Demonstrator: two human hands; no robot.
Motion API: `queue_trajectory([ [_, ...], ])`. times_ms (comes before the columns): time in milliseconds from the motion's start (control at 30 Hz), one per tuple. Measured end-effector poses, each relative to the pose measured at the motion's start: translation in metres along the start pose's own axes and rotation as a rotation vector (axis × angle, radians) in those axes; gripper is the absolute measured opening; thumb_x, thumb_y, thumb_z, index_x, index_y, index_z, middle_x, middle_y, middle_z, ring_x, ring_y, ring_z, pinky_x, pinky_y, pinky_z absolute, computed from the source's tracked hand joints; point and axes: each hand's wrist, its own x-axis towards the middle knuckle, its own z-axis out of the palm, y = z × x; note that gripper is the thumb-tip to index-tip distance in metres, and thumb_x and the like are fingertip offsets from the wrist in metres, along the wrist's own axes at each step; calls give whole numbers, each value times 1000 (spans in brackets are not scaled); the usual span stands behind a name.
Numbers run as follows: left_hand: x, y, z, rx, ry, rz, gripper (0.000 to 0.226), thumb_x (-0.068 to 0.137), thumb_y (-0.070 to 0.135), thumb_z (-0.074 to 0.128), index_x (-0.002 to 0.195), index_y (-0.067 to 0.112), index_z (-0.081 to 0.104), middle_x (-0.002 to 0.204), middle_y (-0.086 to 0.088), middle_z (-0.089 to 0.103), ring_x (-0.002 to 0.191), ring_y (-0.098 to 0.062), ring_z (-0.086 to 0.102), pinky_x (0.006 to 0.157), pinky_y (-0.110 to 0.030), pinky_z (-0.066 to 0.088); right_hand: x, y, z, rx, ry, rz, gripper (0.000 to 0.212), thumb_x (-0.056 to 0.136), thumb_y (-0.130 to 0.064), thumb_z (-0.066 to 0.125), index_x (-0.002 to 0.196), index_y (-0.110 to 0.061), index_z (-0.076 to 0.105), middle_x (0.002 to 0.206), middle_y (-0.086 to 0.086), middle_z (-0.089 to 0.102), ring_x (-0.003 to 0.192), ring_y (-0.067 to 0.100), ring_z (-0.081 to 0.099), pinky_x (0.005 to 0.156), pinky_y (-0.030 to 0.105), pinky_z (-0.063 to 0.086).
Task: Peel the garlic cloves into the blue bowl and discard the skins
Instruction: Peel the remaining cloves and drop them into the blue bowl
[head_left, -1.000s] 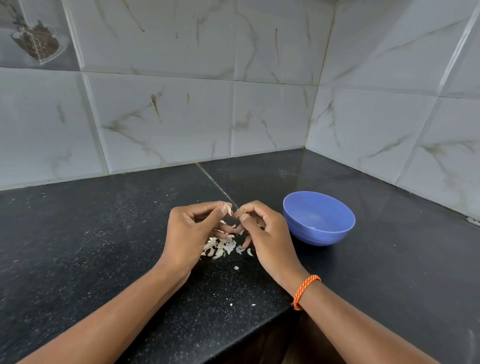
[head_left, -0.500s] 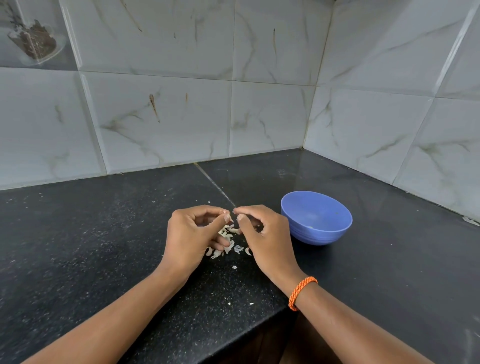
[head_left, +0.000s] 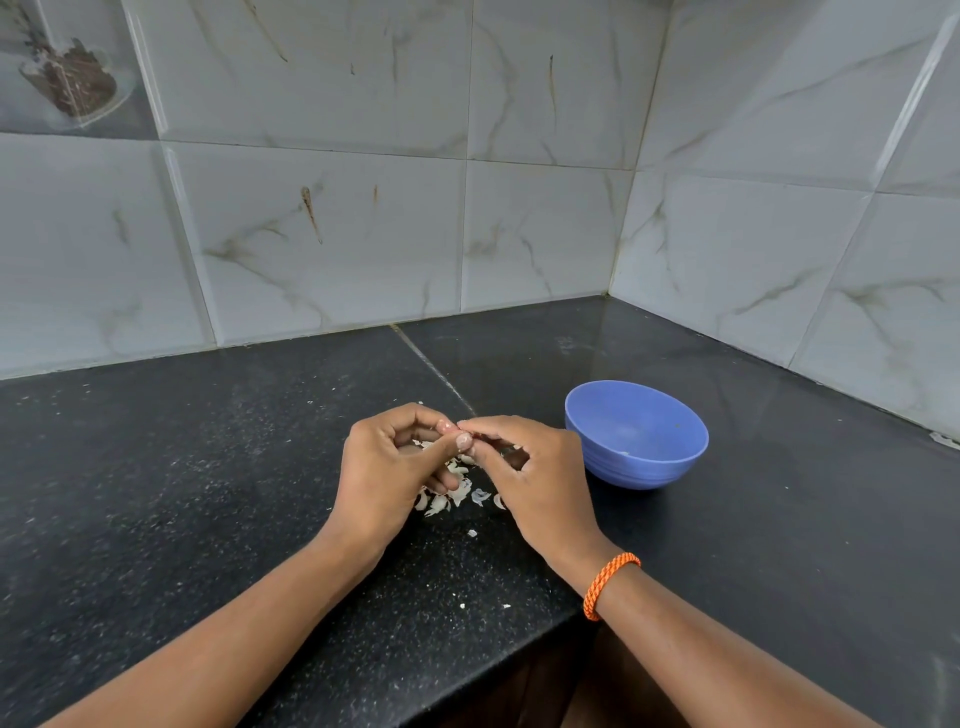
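Note:
My left hand (head_left: 384, 467) and my right hand (head_left: 535, 483) meet fingertip to fingertip above the black counter, both pinching a small garlic clove (head_left: 451, 429) that is mostly hidden by the fingers. Under the hands lies a heap of pale garlic skins (head_left: 452, 493). The blue bowl (head_left: 636, 434) stands on the counter just right of my right hand; a small pale bit shows inside it near the bottom. An orange braided band sits on my right wrist.
The black speckled counter (head_left: 208, 467) fills a corner between grey marble-tiled walls (head_left: 322, 234). Its front edge runs diagonally under my forearms. Small skin crumbs (head_left: 462, 605) are scattered near that edge. A seam crosses the counter behind the hands.
Both hands stay together on the clove and have dropped slightly toward the counter; the fingertips have shifted a little. The bowl has not moved.

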Motion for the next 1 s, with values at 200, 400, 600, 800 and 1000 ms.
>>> queue_trajectory([
  [200, 1, 1, -2, 66, 58, 36, 8, 99, 26, 78, 98, 18, 81, 85, -9, 76, 55, -30, 68, 54, -37, 55, 2, 0, -1, -47, 55, 57, 13, 90, -6, 78, 94, -18, 78, 84, -6, 71, 77, 15, 67, 62, 20, 53],
  [400, 1, -2, -2, 236, 52, 56, 18, 104, 14, 69, 99, 26, 83, 84, 1, 77, 52, -21, 65, 49, -25, 47, 3, 6, -1, -77, -78, 185, 10, 90, -11, 77, 88, -21, 74, 76, -9, 72, 75, 12, 69, 67, 27, 59],
  [600, 2, -2, -3, 222, 59, 61, 21, 103, 10, 68, 100, 25, 83, 82, 2, 77, 50, -18, 63, 53, -33, 55, 5, 11, -7, -132, -198, 213, 9, 96, -19, 80, 101, -26, 79, 89, -14, 76, 85, 0, 71, 73, 17, 58],
  [800, 2, -1, -4, 218, 61, 54, 22, 101, 10, 68, 99, 27, 83, 81, 6, 77, 50, -15, 60, 58, -37, 57, 4, 8, -7, -304, -243, 156, 7, 96, -24, 80, 98, -29, 84, 90, -17, 77, 85, -2, 68, 75, 12, 50],
  [1000, 2, -2, -4, 226, 63, 48, 23, 102, 10, 68, 99, 27, 83, 82, 6, 78, 50, -12, 60, 58, -34, 56, 20, 2, -18, -325, -366, 116, 9, 100, -21, 75, 102, -24, 83, 81, -16, 74, 77, 2, 69, 73, 21, 56],
])
